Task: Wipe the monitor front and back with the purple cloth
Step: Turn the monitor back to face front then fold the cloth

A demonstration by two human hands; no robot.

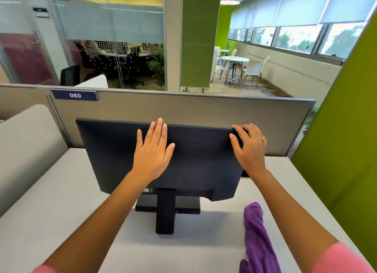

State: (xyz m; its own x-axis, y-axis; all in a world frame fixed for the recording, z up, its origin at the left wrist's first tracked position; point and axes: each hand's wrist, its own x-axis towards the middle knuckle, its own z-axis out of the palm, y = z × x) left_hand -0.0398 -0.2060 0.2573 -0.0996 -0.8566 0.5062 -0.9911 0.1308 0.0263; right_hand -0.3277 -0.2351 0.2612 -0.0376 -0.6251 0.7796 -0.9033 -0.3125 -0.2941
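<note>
Pink sleeves (344, 258) frame the near edge, and just inside the right forearm the purple cloth (258, 240) lies crumpled on the desk (51, 201), held by neither hand and well short of the fingers. Left hand (152, 152) lies flat with straight, close-set fingers on the monitor (114, 150), whose back faces the camera, while the right hand (247, 145) curls its fingers round the upper right corner, thumb on the near face. This looks like turning or steadying between sides; next, one hand must let go and reach back for the cloth.

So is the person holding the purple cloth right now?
No, the purple cloth lies on the desk while the left hand and right hand are on the monitor.
</note>
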